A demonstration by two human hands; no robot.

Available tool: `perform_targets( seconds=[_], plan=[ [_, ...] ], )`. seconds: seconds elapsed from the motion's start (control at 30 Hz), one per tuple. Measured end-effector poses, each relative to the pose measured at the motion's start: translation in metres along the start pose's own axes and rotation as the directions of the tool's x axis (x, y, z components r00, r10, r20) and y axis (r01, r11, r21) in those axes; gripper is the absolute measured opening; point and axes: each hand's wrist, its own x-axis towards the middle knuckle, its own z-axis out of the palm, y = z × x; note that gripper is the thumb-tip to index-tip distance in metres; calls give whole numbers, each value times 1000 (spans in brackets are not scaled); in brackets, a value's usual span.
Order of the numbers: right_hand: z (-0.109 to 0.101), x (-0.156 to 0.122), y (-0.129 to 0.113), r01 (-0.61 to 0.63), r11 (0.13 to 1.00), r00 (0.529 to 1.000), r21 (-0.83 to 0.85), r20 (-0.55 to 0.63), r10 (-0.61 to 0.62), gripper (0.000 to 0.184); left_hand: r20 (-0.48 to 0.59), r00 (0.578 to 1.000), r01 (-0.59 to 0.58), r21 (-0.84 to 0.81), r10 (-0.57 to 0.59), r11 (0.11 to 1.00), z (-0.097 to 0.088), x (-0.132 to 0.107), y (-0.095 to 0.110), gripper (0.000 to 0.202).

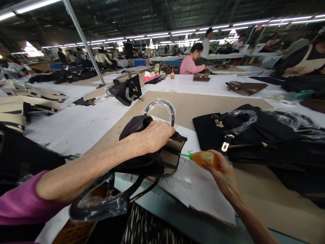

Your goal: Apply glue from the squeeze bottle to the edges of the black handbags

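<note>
Bag: on my feed the black bag (139,162) lies tipped at the near edge of the tabletop (76,128), partly on a white sheet (195,193) over brown card (203,108).

Left hand: the left hand (152,135) bears down on the bag, its fingers (167,131) closed over the top fold.

Right hand: the right hand (224,178) holds a glue bottle (204,159) of orange liquid, its fingers (210,166) wrapped around it. The green nozzle (184,155) sits just beside the bag's edge; I can't tell if glue is flowing.

Progress: a tan panel (174,152) shows at that edge, so I read the bag as partly assembled. Both handles (162,101) are in plastic wrap.

Nearby: a second black bag (243,132) with a gold clasp (218,122) lies to the right.

Farther: a third bag (124,91) sits up the tabletop, beyond it a co-worker (191,62) in a pink top.
</note>
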Motion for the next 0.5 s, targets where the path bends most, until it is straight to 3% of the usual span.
perform_targets(
  seconds=[0.5],
  plan=[
    [-14,-13,9,-179,973,973,149,175,152,51,-47,999,-19,6,20,1000,14,-29,15,11]
  ],
)
